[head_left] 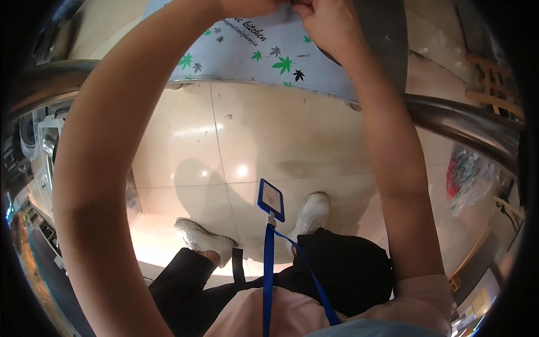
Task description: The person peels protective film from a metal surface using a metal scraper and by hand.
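Mat (pixel 233 66): pale blue-grey, printed with green and dark leaves and black script including "kitchen". Location: upper middle of the view, behind both hands. A dark grey strip (pixel 391 45) adjoins its right side. The left hand (pixel 254 5) and right hand (pixel 332 25) meet at the top edge, beside a small dark item (pixel 293 2). Finger grip: cannot be determined; view cropped.

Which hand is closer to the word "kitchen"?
The left hand. In the picture it is right above the word "kitchen", partly cut off by the top edge. The right hand is farther off, to the word's right.
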A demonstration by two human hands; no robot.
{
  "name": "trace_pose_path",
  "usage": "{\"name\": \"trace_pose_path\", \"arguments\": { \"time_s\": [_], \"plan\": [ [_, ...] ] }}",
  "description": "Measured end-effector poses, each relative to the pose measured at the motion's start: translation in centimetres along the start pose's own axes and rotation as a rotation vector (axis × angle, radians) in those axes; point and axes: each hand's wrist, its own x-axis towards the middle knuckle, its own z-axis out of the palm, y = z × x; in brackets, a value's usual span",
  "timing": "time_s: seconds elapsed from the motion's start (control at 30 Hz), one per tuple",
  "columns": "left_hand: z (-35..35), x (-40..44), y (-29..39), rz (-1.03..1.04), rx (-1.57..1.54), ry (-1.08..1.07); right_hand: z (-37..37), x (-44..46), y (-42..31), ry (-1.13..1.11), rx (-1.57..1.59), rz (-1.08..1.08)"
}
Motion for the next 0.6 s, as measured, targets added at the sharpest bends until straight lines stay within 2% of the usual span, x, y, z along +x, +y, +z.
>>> {"name": "trace_pose_path", "arguments": {
  "time_s": [0.1, 0.17, 0.2, 0.27, 0.3, 0.37, 0.4, 0.6],
  "plan": [
    [0.6, 0.0, -0.6, 0.049, 0.0, 0.067, -0.8, -0.2, 0.1, 0.032, 0.121, 0.084],
    [1.6, 0.0, -1.1, 0.141, 0.02, 0.184, -2.0, 0.0, -0.2, -0.057, 0.053, 0.189],
    [1.8, 0.0, -1.1, 0.132, -0.03, 0.133, -2.3, 0.0, -0.3, -0.102, 0.019, 0.242],
    [1.9, 0.1, -0.9, 0.116, -0.127, 0.034, -1.6, 0.0, -0.1, -0.102, -0.072, 0.114],
    [1.7, 0.3, -0.7, 0.059, -0.07, 0.014, -1.0, 0.0, 0.0, -0.099, -0.116, 0.05],
    [1.4, 0.6, -0.2, -0.054, 0.043, -0.031, 0.3, 0.1, 0.1, -0.067, -0.142, 0.075],
    [1.1, 0.6, -0.2, -0.031, 0.047, -0.04, 0.6, 0.1, -0.1, -0.049, -0.155, 0.09],
    [-0.6, -0.3, 0.5, 0.023, 0.115, -0.112, 0.1, -1.1, 0.3, 0.12, 0.116, -0.172]
  ]
}}
